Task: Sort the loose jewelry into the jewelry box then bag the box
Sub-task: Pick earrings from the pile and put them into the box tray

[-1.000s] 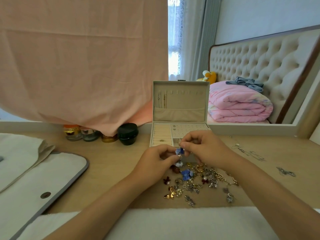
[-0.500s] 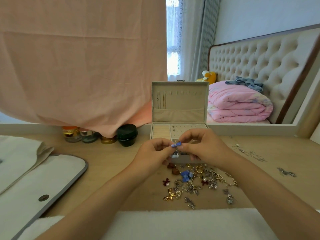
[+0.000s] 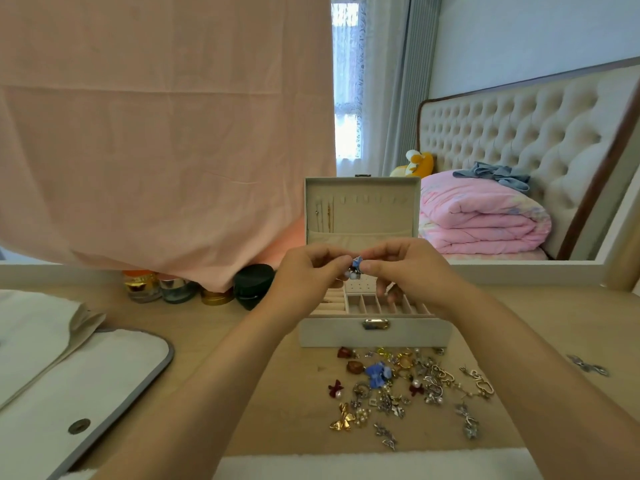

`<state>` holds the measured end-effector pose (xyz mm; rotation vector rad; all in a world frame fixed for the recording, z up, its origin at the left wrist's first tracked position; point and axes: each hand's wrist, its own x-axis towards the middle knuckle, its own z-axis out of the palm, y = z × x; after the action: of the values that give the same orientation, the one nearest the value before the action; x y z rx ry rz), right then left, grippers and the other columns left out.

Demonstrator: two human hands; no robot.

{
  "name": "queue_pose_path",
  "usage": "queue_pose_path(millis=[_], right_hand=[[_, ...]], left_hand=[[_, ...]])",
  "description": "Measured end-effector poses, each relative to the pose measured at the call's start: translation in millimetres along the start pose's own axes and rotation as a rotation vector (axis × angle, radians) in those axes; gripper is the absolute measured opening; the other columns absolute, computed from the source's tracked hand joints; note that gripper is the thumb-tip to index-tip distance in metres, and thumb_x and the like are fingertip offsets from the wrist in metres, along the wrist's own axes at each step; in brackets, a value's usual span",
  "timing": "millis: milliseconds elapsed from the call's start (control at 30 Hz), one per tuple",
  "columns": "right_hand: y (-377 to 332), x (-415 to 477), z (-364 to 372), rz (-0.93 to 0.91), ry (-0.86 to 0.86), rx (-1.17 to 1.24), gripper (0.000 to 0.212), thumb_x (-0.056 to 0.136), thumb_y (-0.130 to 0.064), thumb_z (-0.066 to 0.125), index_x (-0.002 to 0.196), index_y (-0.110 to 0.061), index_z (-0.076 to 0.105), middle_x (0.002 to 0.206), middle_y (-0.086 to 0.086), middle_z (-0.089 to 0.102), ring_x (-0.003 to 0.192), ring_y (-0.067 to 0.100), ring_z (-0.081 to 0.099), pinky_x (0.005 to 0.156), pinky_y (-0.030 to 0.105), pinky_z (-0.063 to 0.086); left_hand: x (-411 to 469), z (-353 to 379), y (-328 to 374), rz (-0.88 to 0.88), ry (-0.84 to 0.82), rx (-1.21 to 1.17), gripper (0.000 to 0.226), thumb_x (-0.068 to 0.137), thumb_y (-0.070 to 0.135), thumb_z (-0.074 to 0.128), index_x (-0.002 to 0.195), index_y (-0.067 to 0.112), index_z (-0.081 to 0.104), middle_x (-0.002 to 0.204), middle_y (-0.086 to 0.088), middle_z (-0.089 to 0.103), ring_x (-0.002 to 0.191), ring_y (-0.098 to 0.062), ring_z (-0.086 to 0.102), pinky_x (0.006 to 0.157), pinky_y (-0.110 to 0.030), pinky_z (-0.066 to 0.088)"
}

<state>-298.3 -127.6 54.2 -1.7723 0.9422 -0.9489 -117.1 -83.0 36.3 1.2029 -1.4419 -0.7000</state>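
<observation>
A beige jewelry box [image 3: 375, 332] stands open on the wooden table, its lid upright and its tray divided into small compartments. Above the tray, my left hand [image 3: 306, 273] and my right hand [image 3: 407, 268] together pinch a small blue flower earring [image 3: 356, 265] between their fingertips. A pile of loose jewelry [image 3: 405, 384] lies in front of the box: another blue flower piece [image 3: 378, 373], gold bows, red pieces, silver charms and pearls.
A white fabric bag [image 3: 62, 386] with a grey edge and a snap lies at the left. Small jars and a black pot [image 3: 252, 285] stand behind, under a hanging pink cloth. Two silver pieces [image 3: 587, 366] lie apart at the right. A white towel edge [image 3: 363, 467] runs along the front.
Both hands have risen from just above the pile to over the box's tray, still pinching the blue earring between them. The view has tilted with them.
</observation>
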Motion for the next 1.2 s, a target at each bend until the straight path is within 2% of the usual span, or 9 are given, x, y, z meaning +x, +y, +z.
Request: queue_pose_path(millis=[167, 300, 400, 533, 600, 767, 900, 1033, 1200], right_hand=[[14.2, 5.4, -2.2, 0.012, -0.042, -0.192, 0.006, 0.085, -0.016, 0.079, 0.09, -0.015, 0.076, 0.058, -0.002, 0.069, 0.044, 0.008, 0.057, 0.043, 0.021, 0.044], [23.7, 12.8, -1.0, -0.029, -0.095, -0.324, 0.01, 0.081, -0.011, 0.082, 0.084, -0.021, 0.078, 0.07, -0.005, 0.073, 0.053, 0.008, 0.061, 0.053, 0.022, 0.049], [30.2, 15.7, 0.1, -0.08, -0.117, -0.455, 0.014, 0.08, -0.016, 0.083, 0.081, -0.029, 0.079, 0.077, -0.012, 0.074, 0.065, 0.001, 0.063, 0.064, 0.021, 0.052], [28.1, 13.6, 0.4, -0.087, -0.196, -0.578, 0.016, 0.085, -0.017, 0.079, 0.083, -0.033, 0.078, 0.07, -0.029, 0.066, 0.062, -0.009, 0.058, 0.058, 0.009, 0.041], [27.1, 13.7, 0.8, -0.09, -0.211, -0.659, 0.018, 0.088, -0.019, 0.075, 0.084, -0.037, 0.076, 0.07, -0.033, 0.064, 0.062, -0.008, 0.057, 0.058, 0.011, 0.042], [28.9, 14.7, 7.0, -0.136, -0.155, -0.801, 0.018, 0.088, -0.027, 0.072, 0.08, -0.043, 0.071, 0.088, -0.021, 0.065, 0.075, 0.001, 0.061, 0.077, 0.033, 0.055], [28.0, 12.8, 2.7, -0.11, -0.174, -0.753, 0.019, 0.091, -0.026, 0.071, 0.082, -0.042, 0.071, 0.085, -0.017, 0.068, 0.073, 0.0, 0.061, 0.075, 0.028, 0.054], [30.6, 13.5, 6.5, -0.115, -0.212, -0.767, 0.017, 0.094, -0.024, 0.066, 0.089, -0.039, 0.072, 0.096, -0.018, 0.065, 0.087, 0.0, 0.061, 0.084, 0.03, 0.053], [36.3, 15.1, 9.1, -0.112, -0.069, -0.756, 0.011, 0.086, -0.03, 0.075, 0.087, -0.039, 0.069, 0.087, -0.022, 0.066, 0.078, -0.003, 0.058, 0.079, 0.03, 0.052]], left_hand=[[-2.2, 5.7, -17.6, -0.006, -0.039, 0.082, 0.012, 0.085, 0.025, 0.079, 0.096, 0.024, 0.077, 0.086, 0.009, 0.076, 0.082, -0.004, 0.071, 0.079, -0.024, 0.06], [-1.8, 4.7, -29.4, 0.008, -0.077, 0.276, 0.009, 0.087, 0.03, 0.077, 0.095, 0.028, 0.075, 0.083, 0.013, 0.074, 0.078, 0.002, 0.068, 0.072, -0.017, 0.056], [0.9, -4.4, -34.2, 0.06, -0.147, 0.521, 0.009, 0.092, 0.035, 0.067, 0.097, 0.036, 0.074, 0.086, 0.021, 0.071, 0.084, 0.005, 0.064, 0.078, -0.023, 0.056], [0.6, -9.7, -34.2, 0.14, -0.161, 0.683, 0.014, 0.092, 0.034, 0.064, 0.102, 0.038, 0.074, 0.095, 0.024, 0.067, 0.095, 0.003, 0.058, 0.087, -0.031, 0.053], [-1.7, -8.1, -35.6, 0.188, -0.177, 0.728, 0.014, 0.093, 0.036, 0.063, 0.102, 0.038, 0.074, 0.095, 0.021, 0.064, 0.097, 0.0, 0.053, 0.088, -0.031, 0.05], [-1.7, -9.6, -38.8, 0.206, -0.198, 0.742, 0.018, 0.093, 0.04, 0.063, 0.107, 0.039, 0.074, 0.098, 0.019, 0.062, 0.099, -0.001, 0.051, 0.092, -0.034, 0.049], [-3.8, -7.1, -37.1, 0.225, -0.192, 0.783, 0.021, 0.095, 0.041, 0.06, 0.113, 0.04, 0.071, 0.103, 0.018, 0.063, 0.102, -0.005, 0.051, 0.093, -0.033, 0.047], [-4.1, -5.2, -39.1, 0.221, -0.167, 0.839, 0.018, 0.095, 0.043, 0.058, 0.107, 0.04, 0.071, 0.104, 0.017, 0.061, 0.102, -0.007, 0.049, 0.093, -0.036, 0.046], [-4.1, -4.5, -43.0, 0.203, -0.188, 0.791, 0.021, 0.095, 0.045, 0.058, 0.11, 0.039, 0.072, 0.104, 0.017, 0.061, 0.103, -0.006, 0.047, 0.093, -0.036, 0.047]])
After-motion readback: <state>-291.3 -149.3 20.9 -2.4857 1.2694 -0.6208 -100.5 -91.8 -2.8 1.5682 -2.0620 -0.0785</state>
